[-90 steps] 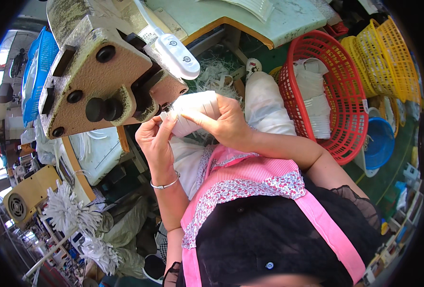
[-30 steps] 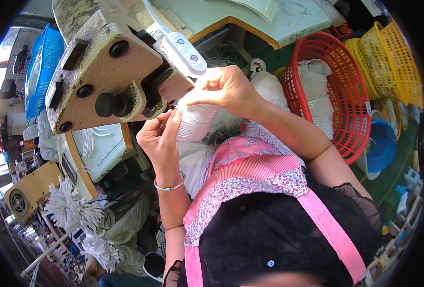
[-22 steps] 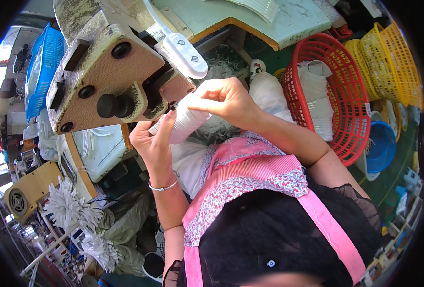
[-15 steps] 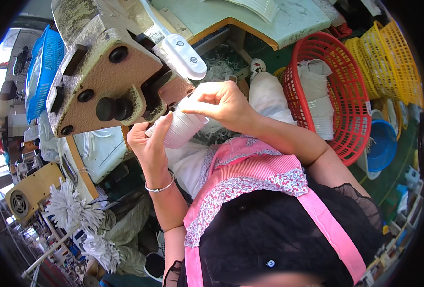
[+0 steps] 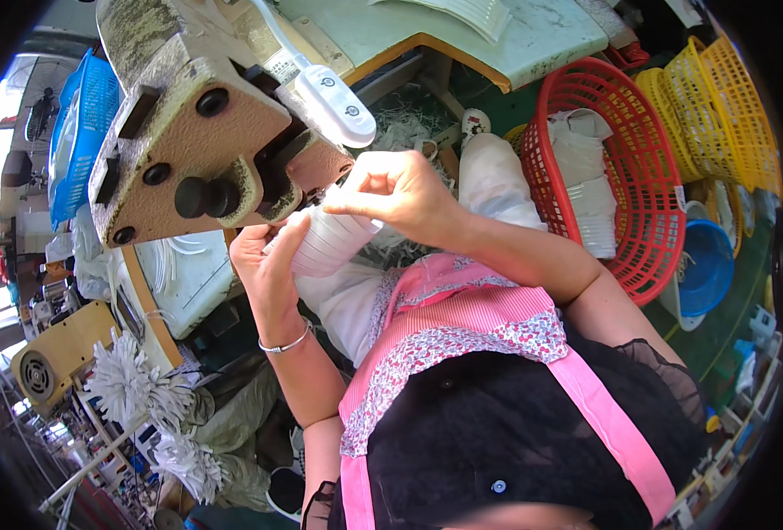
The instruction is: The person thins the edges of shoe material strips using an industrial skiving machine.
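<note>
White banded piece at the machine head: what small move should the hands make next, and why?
Probably guide the white banded piece slightly along at the machine head: the left hand holds its left side, the right hand pinches near its upper edge, and that edge lies close to the head's lower end.

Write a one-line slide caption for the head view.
Left hand and right hand hold a ridged white piece at a beige machine, with a red basket to the right.
</note>
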{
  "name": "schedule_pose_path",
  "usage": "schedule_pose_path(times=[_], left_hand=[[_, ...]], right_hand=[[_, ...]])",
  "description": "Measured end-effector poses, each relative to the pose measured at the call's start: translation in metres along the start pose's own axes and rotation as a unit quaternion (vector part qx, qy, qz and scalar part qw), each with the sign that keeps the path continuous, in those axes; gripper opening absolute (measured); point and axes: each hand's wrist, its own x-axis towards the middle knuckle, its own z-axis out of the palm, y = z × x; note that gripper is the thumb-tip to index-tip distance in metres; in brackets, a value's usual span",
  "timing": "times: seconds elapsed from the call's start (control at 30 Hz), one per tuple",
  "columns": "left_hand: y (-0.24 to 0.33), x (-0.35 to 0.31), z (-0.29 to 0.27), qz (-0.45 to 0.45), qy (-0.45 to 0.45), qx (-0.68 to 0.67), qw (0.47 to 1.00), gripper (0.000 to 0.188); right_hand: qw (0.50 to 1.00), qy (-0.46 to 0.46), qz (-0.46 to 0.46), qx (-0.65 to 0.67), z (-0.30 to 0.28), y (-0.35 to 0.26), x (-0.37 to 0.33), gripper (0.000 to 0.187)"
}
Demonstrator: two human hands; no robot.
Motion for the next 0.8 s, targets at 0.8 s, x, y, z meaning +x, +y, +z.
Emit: schedule_pose_path(times=[0.8], left_hand=[[-0.007,-0.022,0.042,-0.025,0.041,-0.033,0.998,0.010]], right_hand=[[0.860,-0.393,-0.004,-0.326,-0.146,-0.006,0.054,0.032]])
